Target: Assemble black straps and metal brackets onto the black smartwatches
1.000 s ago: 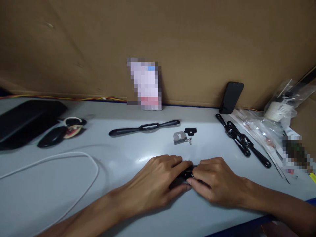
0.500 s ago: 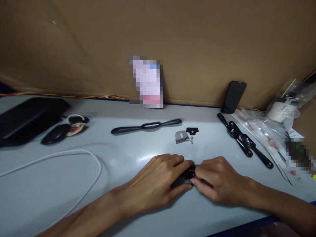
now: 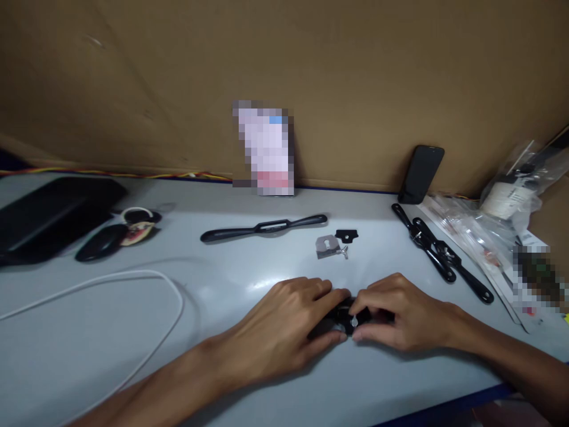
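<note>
My left hand (image 3: 288, 326) and my right hand (image 3: 395, 311) meet at the near middle of the white table (image 3: 213, 367). Between them lies a small black tool part (image 3: 340, 313), mostly hidden by the fingers. The left hand's fingers curl over its left end. The thumb and forefinger of my right hand pinch a small silver screw (image 3: 354, 322) on it. Just behind the hands lie a silver blade plate (image 3: 328, 247) with a wing screw and a small black plate (image 3: 346, 235). A long black two-handled tool body (image 3: 264, 228) lies further back.
Two more black handled tools (image 3: 440, 256) lie at the right, beside plastic bags (image 3: 498, 219) and a phone (image 3: 421, 174) leaning on the cardboard wall. At the left are a black case (image 3: 48, 214), a mouse (image 3: 100, 242), a round tape (image 3: 136, 225) and a white cable (image 3: 133, 284).
My right hand has lifted its wrist and turned, so the silver screw now shows between its fingertips. The left hand has stayed in place.
</note>
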### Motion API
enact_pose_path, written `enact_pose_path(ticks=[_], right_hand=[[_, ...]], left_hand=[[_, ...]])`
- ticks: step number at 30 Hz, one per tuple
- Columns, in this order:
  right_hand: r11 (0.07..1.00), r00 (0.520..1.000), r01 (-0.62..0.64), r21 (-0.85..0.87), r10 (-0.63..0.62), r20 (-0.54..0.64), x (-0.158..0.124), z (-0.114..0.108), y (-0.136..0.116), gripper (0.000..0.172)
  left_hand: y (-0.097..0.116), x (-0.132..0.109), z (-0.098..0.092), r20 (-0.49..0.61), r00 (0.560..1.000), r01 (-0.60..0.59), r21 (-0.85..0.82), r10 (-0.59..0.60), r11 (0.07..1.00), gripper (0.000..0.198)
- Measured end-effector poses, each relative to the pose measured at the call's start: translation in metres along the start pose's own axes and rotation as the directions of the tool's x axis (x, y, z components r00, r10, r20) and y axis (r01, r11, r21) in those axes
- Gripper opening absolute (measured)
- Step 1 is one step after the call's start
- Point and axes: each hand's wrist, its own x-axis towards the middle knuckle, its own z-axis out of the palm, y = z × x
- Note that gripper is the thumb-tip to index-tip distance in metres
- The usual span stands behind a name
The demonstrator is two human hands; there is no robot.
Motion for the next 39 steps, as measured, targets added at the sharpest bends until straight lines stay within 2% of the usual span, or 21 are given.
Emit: enact_pose_path(ticks=[3, 7, 10, 13, 15, 17, 25, 29, 31, 35, 37, 39], right_hand=[[0.993, 0.999, 0.019, -0.113, -0.023, -0.031, -0.001, 0.011, 0.0, 0.029], [0.97, 0.994, 0.088, -0.226, -0.099, -0.041, -0.001, 0.016, -0.004, 0.034], [0.99, 0.996, 0.066, -0.127, -0.073, -0.054, 0.0, 0.012, -0.002, 0.029], [0.999, 0.997, 0.038, 0.034, -0.036, -0.07, 0.002, 0.007, 0.001, 0.007], [0.992, 0.994, 0.085, 0.093, -0.078, -0.075, 0.002, 0.006, 0.004, 0.024], [0.985, 0.99, 0.126, 0.12, -0.117, -0.08, 0.002, 0.006, 0.006, 0.031], [0.983, 0.998, 0.056, 0.177, -0.05, -0.036, 0.003, 0.001, 0.006, 0.022], [0.983, 0.999, -0.045, 0.178, 0.049, -0.023, 0.003, 0.005, 0.006, 0.014], [0.991, 0.997, -0.053, 0.124, 0.06, -0.047, 0.002, 0.009, 0.005, 0.022], [1.0, 0.998, 0.011, 0.012, -0.01, -0.057, 0.002, 0.013, 0.002, 0.035], [0.997, 0.997, -0.031, 0.074, 0.036, -0.068, 0.003, 0.011, 0.0, 0.031], [0.985, 0.995, -0.055, 0.164, 0.067, -0.073, 0.004, 0.007, -0.001, 0.014]], left_hand=[[0.001, 0.001, -0.001, 0.013, 1.0, 0.01, -0.002, -0.01, 1.0, 0.029], [0.0, 0.001, -0.001, 0.005, 1.0, 0.003, 0.003, -0.003, 1.0, 0.031], [0.0, 0.001, 0.0, 0.0, 1.0, 0.006, -0.002, -0.006, 1.0, 0.03], [0.0, 0.0, 0.0, -0.004, 1.0, 0.001, -0.007, -0.001, 1.0, 0.021], [-0.001, 0.0, -0.001, -0.004, 1.0, -0.005, -0.008, 0.005, 1.0, 0.02], [0.0, 0.0, -0.002, 0.003, 1.0, -0.006, -0.012, 0.006, 1.0, 0.022], [0.001, 0.001, -0.003, 0.023, 1.0, 0.008, -0.018, -0.007, 1.0, 0.027], [-0.001, 0.001, -0.002, 0.008, 1.0, -0.008, -0.026, 0.009, 1.0, 0.031], [-0.001, 0.001, -0.001, 0.001, 1.0, -0.01, -0.022, 0.01, 1.0, 0.03], [-0.001, 0.001, 0.0, -0.019, 1.0, -0.02, -0.017, 0.02, 1.0, 0.029], [-0.001, 0.002, 0.0, -0.027, 0.999, -0.022, -0.016, 0.022, 1.0, 0.029], [-0.002, 0.002, 0.001, -0.035, 0.999, -0.029, -0.007, 0.028, 1.0, 0.029]])
